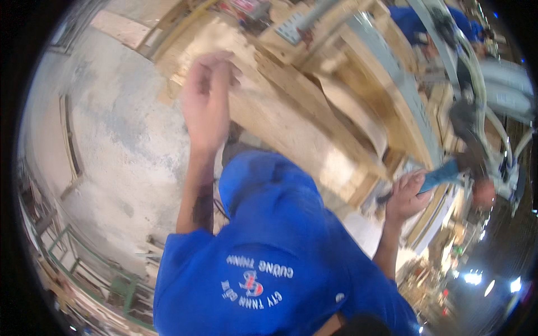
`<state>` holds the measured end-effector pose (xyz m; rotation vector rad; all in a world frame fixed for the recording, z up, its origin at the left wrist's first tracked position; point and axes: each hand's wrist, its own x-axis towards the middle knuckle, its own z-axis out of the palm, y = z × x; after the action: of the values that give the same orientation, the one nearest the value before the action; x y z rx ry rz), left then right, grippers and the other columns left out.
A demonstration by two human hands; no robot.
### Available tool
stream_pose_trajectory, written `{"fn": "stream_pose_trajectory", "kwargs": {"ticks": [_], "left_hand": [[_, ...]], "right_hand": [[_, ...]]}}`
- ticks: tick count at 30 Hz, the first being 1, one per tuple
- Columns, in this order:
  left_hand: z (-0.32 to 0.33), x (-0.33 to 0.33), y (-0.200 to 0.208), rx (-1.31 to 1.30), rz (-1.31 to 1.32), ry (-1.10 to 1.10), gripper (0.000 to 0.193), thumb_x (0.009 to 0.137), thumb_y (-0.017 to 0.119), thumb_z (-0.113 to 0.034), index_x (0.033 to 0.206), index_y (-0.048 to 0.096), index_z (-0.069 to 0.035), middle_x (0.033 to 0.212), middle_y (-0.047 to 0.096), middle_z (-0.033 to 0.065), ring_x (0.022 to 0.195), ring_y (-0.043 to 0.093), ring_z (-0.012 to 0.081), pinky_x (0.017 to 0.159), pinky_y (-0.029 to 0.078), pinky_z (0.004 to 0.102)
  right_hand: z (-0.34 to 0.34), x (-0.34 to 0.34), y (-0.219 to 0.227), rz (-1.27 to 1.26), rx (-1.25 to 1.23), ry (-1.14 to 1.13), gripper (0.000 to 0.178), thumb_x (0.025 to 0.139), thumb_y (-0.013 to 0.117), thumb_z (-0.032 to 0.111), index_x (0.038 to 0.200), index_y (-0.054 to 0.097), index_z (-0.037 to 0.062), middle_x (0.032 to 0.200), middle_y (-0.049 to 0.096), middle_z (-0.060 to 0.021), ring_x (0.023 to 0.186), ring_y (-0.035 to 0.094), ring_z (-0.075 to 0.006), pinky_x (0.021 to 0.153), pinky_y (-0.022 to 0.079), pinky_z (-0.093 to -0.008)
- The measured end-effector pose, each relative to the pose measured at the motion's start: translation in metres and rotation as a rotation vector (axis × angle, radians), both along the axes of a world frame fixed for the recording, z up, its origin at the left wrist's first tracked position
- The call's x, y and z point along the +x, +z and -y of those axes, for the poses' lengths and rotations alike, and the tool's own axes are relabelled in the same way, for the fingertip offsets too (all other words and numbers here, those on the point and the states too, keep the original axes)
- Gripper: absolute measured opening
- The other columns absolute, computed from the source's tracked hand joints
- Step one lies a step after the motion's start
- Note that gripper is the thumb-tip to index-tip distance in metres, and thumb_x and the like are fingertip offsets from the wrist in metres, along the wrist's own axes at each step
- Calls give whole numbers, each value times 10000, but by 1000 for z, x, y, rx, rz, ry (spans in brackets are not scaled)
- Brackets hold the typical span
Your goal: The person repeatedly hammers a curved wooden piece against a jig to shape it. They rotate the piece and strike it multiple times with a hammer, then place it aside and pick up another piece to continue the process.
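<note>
My left hand is raised at the left end of a long pale wooden board, its fingers loosely curved and somewhat blurred. Nothing shows between the fingers and thumb. On the right, my right hand is wrapped round the blue handle of a mallet. The mallet's head, dark at one end and reddish at the other, points away to the right and is smeared by motion. Beyond the board lies a curved wooden piece among straight timbers. Whether my left hand touches the wood, I cannot tell.
Grey metal bars run across the far side of the wood. Hoses hang at the right. A co-worker's blue sleeve shows at the far right. Grey concrete floor and a green metal frame lie on the left.
</note>
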<state>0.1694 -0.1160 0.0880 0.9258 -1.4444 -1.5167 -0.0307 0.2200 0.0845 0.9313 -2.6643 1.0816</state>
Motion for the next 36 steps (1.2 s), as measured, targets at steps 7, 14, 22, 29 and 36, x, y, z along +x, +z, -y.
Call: {"fn": "stream_pose_trajectory", "kwargs": {"ticks": [7,14,22,29,36], "left_hand": [[-26,-39,17,-96,-105,-40,132,1022,501,-64,1081,603,-3,831,578,27,761,524,87,694,444,248],[-51,-77,32,-250,-113,-206,155,1026,466,-100,1071,568,7,748,554,52,673,498,108,639,415,257],[-97,-108,43,-315,-95,-416,124,990,459,-48,1026,572,-10,671,575,48,622,524,108,623,417,255],[-124,-127,61,-414,-156,-426,116,973,453,-37,1015,550,9,635,565,54,607,520,119,647,416,267],[-136,-127,69,-490,-209,-469,134,935,407,-27,959,535,6,631,600,75,599,514,136,680,426,280]], "right_hand": [[-7,45,6,222,161,-215,175,983,588,172,1067,541,26,679,514,-33,592,499,-117,542,405,-274],[-32,51,3,6,-763,-32,174,999,548,178,1003,493,13,735,535,-66,597,492,-108,529,399,-255],[-84,71,-57,82,-963,-675,270,942,675,277,954,592,21,753,629,-108,643,601,-258,584,483,-396],[-106,54,-55,682,-795,-1032,255,1019,553,290,963,527,43,664,501,-19,562,512,-121,510,422,-282],[-73,47,-40,-57,-807,-864,191,1006,584,217,921,565,46,617,486,-27,512,480,-119,505,412,-263]]}}
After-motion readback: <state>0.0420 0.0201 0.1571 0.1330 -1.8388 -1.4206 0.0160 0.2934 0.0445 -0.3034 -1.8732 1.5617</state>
